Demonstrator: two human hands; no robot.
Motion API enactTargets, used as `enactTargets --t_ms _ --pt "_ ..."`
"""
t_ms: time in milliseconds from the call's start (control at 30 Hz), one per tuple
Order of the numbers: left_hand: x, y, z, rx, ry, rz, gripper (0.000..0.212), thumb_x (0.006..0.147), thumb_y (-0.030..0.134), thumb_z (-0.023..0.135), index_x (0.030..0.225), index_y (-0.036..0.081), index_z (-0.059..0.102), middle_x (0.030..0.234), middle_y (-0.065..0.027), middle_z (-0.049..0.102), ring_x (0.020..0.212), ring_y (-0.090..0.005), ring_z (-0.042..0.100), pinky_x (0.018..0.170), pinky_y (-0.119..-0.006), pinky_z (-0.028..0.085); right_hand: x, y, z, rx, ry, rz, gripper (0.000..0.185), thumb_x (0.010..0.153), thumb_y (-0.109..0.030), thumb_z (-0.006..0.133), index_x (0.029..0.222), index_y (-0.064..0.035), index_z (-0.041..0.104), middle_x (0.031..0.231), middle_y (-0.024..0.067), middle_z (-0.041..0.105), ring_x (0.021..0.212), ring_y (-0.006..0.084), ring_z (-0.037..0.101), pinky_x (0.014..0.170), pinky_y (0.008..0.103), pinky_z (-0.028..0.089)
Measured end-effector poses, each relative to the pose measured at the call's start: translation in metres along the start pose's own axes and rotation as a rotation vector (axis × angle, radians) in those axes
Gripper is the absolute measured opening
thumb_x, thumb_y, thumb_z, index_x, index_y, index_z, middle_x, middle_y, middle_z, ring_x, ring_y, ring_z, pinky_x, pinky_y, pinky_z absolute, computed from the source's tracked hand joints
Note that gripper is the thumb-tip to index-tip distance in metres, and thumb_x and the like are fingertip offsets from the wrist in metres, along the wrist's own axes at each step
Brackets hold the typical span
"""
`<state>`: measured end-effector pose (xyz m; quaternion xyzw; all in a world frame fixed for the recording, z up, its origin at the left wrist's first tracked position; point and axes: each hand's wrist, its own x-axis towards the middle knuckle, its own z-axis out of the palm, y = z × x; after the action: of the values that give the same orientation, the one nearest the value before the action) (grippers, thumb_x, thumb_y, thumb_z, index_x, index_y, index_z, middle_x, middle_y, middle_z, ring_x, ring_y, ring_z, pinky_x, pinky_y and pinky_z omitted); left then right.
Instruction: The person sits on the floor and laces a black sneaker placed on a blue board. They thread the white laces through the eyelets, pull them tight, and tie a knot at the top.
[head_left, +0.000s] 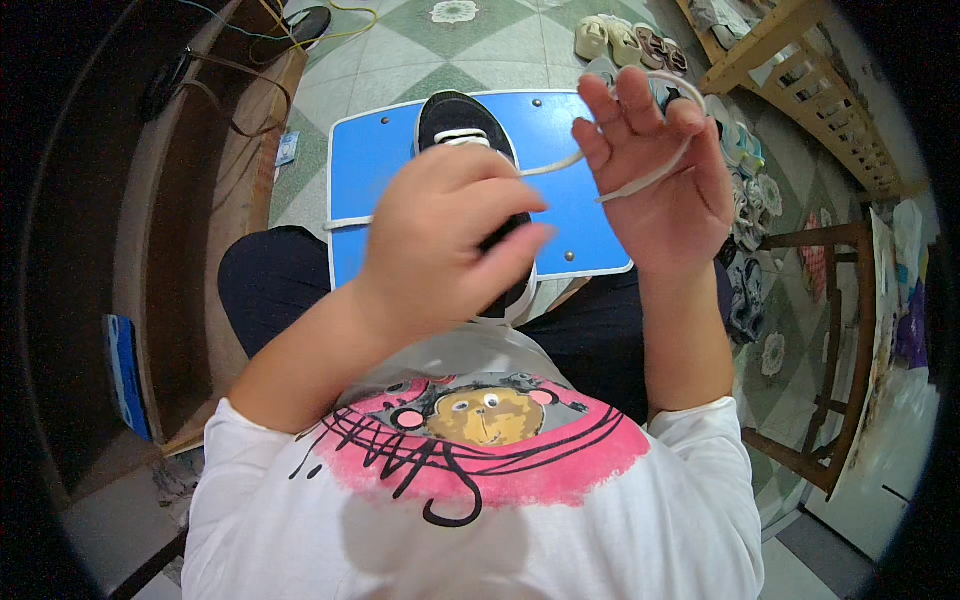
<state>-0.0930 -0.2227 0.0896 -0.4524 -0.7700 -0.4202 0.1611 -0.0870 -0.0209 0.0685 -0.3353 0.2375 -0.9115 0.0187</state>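
A black sneaker (459, 112) with white laces and a white sole edge rests on a blue board (585, 225) with a white rim, between the person's knees. My left hand (442, 232), blurred, is above the middle of the shoe and hides much of it. Its thumb and index finger are apart, with nothing seen between them. To the right of the shoe, my right hand (652, 165) is raised palm up. A white shoelace (551, 166) runs from the shoe behind its fingers, loops by the index finger and thumb, and its end crosses the palm. Another lace end (349, 223) lies leftward across the board.
A wooden cabinet (247, 172) borders the left side, with a brown strap (240, 131) over it. Several pairs of shoes (626, 41) stand on the tiled floor (487, 45). A wooden rack (817, 90) and a wooden stool frame (832, 375) are on the right.
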Motion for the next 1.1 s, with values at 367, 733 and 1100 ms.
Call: enactTargets --t_ms 367,733,1100 --pt "0.015 -0.011 0.018 0.098 -0.061 0.054 0.009 0.073 0.012 0.066 0.072 0.006 0.06 0.067 -0.0068 0.056 0.064 -0.0264 0.054 0.059 -0.038 0.039 -0.01 -0.024 0.0 -0.521 0.271 0.215 0.033 0.093 -0.029 0.042 0.083 -0.0031 0.061 0.094 0.0147 0.063 0.082 0.0232 0.062 0.073 0.0338 0.049" --pt "0.014 -0.017 -0.002 0.225 -0.187 0.012 0.009 0.074 0.012 0.067 0.075 0.007 0.061 0.069 -0.0043 0.055 0.069 -0.0246 0.053 0.062 -0.036 0.039 -0.01 0.008 0.01 -1.815 -0.153 -0.103 0.015 0.074 -0.017 0.068 0.084 -0.0074 0.063 0.076 0.0081 0.062 0.076 0.0285 0.058 0.068 0.0385 0.046" --pt "-0.018 -0.039 0.015 0.461 -0.132 -0.116 0.029 0.074 0.033 0.068 0.068 0.004 0.067 0.112 -0.0145 0.059 0.105 -0.0353 0.05 0.091 -0.044 0.033 -0.012 0.003 0.01 -1.336 0.125 0.548 0.011 0.083 -0.009 0.063 0.089 -0.0001 0.065 0.073 0.0047 0.064 0.067 0.0079 0.057 0.061 0.024 0.047"
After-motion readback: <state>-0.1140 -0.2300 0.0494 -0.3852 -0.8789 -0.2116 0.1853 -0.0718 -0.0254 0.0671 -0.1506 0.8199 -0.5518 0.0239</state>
